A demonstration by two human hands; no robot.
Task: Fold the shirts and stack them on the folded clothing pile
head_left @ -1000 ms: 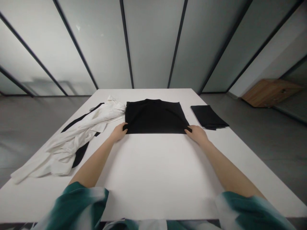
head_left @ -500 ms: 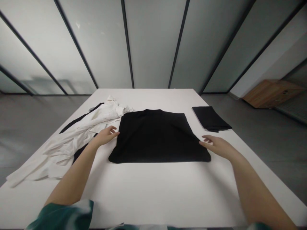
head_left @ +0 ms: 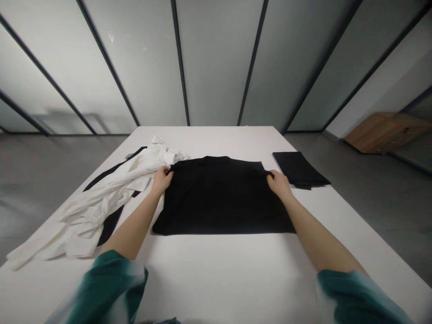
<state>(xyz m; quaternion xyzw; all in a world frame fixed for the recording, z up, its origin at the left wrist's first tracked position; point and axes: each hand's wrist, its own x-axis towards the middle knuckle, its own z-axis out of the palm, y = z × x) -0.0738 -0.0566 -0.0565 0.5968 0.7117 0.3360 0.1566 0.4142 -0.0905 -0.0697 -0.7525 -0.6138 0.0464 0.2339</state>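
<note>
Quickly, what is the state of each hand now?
Left hand: closed, gripping the black cloth garment at its left side.
Right hand: closed, gripping the garment's right side.

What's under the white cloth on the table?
Black fabric peeks out along both sides of the white cloth, on the table. Whether it's one piece is hidden, as is everything fully covered.

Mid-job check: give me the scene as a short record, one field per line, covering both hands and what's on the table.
Left hand: pinching the left edge of the black cloth, near its far end
Right hand: pinching the right edge, also towards the far end
Black cloth: spread on the white table
Left side: rumpled white cloth, partly over a dark cloth
Right side: folded black bundle
</note>
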